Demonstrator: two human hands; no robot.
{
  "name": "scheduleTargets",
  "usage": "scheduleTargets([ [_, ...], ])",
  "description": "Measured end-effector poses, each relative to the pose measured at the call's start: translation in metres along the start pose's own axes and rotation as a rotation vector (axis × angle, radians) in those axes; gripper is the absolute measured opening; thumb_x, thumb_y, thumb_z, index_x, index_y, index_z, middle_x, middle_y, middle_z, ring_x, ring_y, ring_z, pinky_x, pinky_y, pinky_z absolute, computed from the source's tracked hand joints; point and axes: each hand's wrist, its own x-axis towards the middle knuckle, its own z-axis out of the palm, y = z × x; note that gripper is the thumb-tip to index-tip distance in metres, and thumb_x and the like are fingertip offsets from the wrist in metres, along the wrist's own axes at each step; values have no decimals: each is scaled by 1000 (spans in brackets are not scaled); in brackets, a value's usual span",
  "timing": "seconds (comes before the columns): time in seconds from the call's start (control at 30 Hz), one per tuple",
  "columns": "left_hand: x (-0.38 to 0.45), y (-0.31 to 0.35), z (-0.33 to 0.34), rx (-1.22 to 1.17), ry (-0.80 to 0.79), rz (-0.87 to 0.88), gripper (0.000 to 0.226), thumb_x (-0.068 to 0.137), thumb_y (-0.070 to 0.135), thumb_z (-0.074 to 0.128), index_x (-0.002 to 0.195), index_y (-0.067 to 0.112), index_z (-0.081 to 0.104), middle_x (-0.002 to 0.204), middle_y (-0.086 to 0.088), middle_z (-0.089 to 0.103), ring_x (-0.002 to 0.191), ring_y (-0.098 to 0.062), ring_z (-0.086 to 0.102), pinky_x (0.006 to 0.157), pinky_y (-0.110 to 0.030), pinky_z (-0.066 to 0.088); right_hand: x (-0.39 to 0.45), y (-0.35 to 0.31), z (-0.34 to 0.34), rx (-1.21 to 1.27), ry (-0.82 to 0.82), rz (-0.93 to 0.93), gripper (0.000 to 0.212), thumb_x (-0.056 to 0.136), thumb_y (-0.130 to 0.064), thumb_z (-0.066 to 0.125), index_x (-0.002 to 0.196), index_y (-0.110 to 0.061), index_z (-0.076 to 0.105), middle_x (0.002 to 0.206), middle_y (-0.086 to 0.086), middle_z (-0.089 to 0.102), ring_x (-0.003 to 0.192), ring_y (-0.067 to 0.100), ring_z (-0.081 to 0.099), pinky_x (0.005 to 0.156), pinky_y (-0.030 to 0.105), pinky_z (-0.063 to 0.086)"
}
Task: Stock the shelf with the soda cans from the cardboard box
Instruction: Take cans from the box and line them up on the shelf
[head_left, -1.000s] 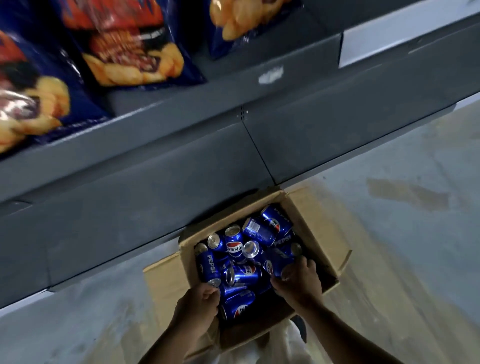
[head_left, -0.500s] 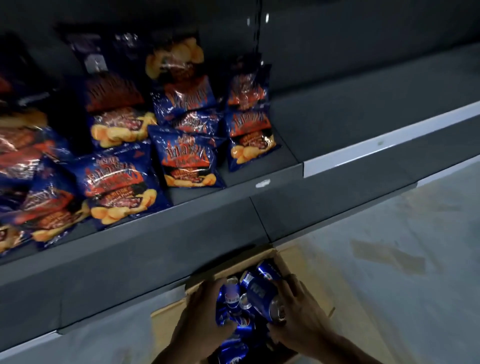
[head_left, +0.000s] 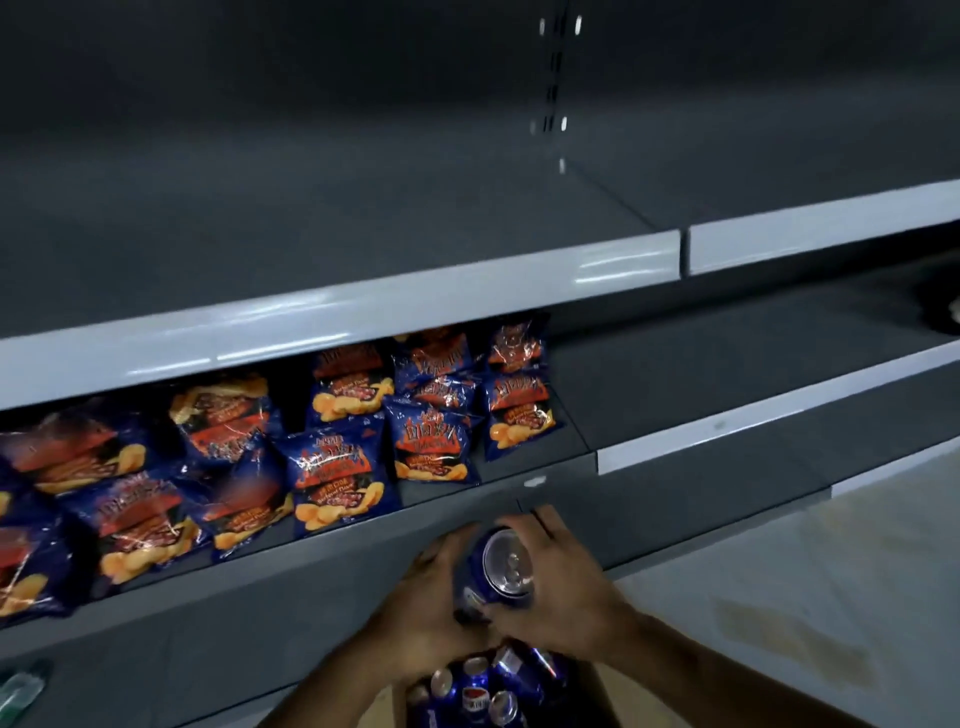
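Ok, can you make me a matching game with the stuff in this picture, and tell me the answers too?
Things:
1. raised soda can
2. chip bags
3. upper shelf
4. other soda cans

Where or how:
A. lying on the lower shelf
B. nothing visible on it
C. held between the left hand and right hand
D. piled below the hands at the bottom edge

Pairs: 1-C, 2-A, 3-B, 4-D

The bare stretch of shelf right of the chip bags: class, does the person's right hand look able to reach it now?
Probably yes. The bare shelf stretch lies open above the right hand, with nothing between; but both hands hold soda cans, so the left hand moves too.
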Motion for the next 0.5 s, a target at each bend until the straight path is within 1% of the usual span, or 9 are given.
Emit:
scheduleTargets([
  [0.03,-1,8,-10,-31,21,21,95,57,49,82,133,57,25,140,24,41,130,4,40,108,-26,37,5,-9,-9,16,22,-8,82,52,-65,56,126,-32,40,112,-14,33,107,6,48,92,19,43],
  [0.07,-3,18,-22,-55,41,36,94,57,43,84,132,57,29,138,23,44,127,5,42,108,-27,38,9,-18,-19,34,46,-23,79,51,-63,56,123,-34,41,111,-15,35,106,6,49,90,18,43],
  [0.13,-6,38,-43,-99,54,68,95,59,25,87,133,49,32,134,20,49,122,7,47,106,-25,41,15,-38,-38,61,90,-56,69,55,-56,65,118,-36,42,110,-15,39,103,4,50,84,17,42],
  [0.2,-11,56,-63,-152,56,84,96,63,14,86,137,38,30,130,16,54,118,7,51,103,-24,43,20,-56,-57,52,132,-107,63,59,-50,71,114,-37,43,108,-16,40,99,2,50,82,17,41],
  [0.27,-18,77,-81,-200,60,122,93,66,9,85,137,34,30,128,13,57,117,4,54,98,-23,47,23,-75,-76,69,161,-145,61,58,-50,71,111,-41,43,107,-19,42,98,0,50,83,19,44],
  [0.33,-27,97,-98,-241,72,159,89,69,4,82,135,35,32,126,12,59,115,1,56,91,-21,50,26,-94,-93,116,196,-176,64,55,-52,69,113,-43,41,110,-20,45,101,-1,51,86,21,46],
  [0.43,-40,125,-122,-286,102,224,84,71,-1,80,133,33,35,120,15,62,113,-4,59,85,-20,51,28,-122,-115,175,274,-221,68,55,-51,67,117,-38,41,113,-17,51,102,-2,53,85,14,45],
  [0.5,-48,141,-140,-269,109,258,83,71,4,82,133,32,35,120,17,62,114,-5,59,86,-18,50,28,-143,-127,237,318,-238,70,57,-51,65,121,-35,42,115,-17,53,103,-2,54,86,14,46],
])
